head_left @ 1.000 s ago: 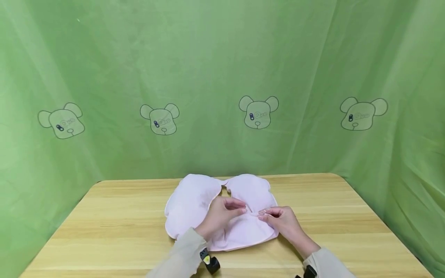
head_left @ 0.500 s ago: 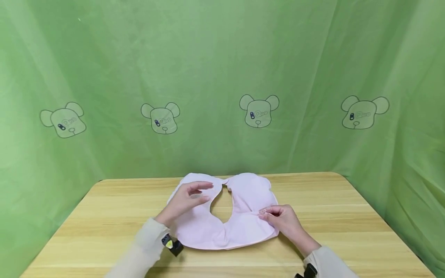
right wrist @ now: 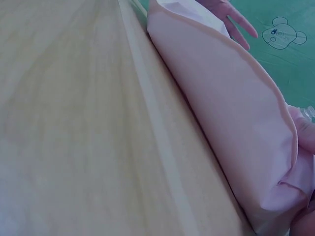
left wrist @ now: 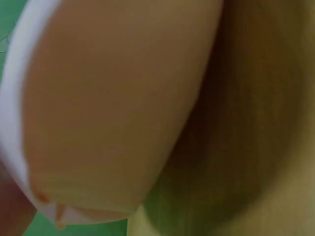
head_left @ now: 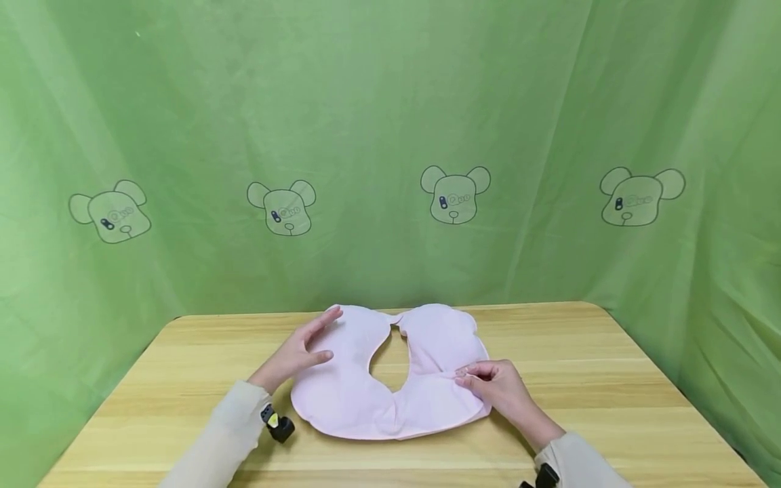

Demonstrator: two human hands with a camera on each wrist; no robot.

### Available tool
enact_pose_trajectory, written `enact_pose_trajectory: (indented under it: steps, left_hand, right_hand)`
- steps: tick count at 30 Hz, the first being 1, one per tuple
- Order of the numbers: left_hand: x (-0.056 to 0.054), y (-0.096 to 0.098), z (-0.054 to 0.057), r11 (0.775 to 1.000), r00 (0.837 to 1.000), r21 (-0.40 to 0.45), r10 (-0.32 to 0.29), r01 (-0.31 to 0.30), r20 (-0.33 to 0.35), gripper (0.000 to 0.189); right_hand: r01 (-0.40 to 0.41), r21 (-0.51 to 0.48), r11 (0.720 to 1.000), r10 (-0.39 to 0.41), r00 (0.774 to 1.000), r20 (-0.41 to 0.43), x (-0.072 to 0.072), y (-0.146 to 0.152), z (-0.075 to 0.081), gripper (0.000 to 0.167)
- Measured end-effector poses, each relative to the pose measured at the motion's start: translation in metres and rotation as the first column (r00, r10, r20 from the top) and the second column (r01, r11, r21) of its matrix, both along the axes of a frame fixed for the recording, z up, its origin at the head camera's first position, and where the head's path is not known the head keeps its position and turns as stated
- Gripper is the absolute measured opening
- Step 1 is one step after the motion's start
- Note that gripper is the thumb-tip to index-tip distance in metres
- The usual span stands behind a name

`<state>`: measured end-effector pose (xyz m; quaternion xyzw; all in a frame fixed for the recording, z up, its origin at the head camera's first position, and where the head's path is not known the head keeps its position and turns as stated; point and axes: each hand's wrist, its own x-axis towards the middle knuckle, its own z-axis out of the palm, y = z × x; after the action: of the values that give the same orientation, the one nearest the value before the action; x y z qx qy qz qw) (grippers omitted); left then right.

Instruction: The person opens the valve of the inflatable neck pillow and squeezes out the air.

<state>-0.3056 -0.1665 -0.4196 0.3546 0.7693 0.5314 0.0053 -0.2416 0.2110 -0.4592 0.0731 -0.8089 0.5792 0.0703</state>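
Observation:
A pale pink inflatable neck pillow (head_left: 348, 400) lies on the table, its two lobes meeting at the far side around an oval gap. On its right lobe, my right hand (head_left: 503, 390) pinches a gathered bit of the cover between thumb and fingers. A small clear plastic piece, like a valve (right wrist: 308, 113), shows beside those fingers in the right wrist view. Over the left lobe is my left hand (head_left: 299, 349), thumb and fingers spread; whether it touches the fabric I cannot tell. The pillow's puffed side (left wrist: 108, 98) fills much of the left wrist view.
The pillow rests on a light wood-grain table (head_left: 183, 379) with rounded far corners. Green cloth (head_left: 366, 102) printed with bear heads hangs behind and along both sides. Small black cameras (head_left: 281, 427) are strapped at both wrists, over beige sleeves.
My left hand has let go of the right lobe's fabric near the right hand and moved left over the left lobe, fingers spreading. The right hand keeps its pinch in place.

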Motion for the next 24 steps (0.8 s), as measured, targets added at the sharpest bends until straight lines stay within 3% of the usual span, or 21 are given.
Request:
enact_pose_trajectory:
  steps: [8,19,24]
  left_hand:
    - [0.0,-0.002,-0.008,0.992,0.992,-0.009,-0.123,0.123,0.0,0.076]
    - [0.003,-0.001,-0.023,0.987,0.989,-0.066,-0.146,0.147,0.025,0.079]
    - [0.004,0.001,-0.024,0.983,0.985,-0.076,-0.159,0.164,0.069,0.083]
  right_hand:
    - [0.004,0.008,1.0,-0.004,1.0,0.007,0.0,0.0,-0.001,0.014]
    - [-0.007,0.011,1.0,0.007,1.0,0.001,0.001,0.0,0.003,0.014]
    - [-0.004,0.013,1.0,0.004,1.0,-0.017,0.001,0.0,0.004,0.014]
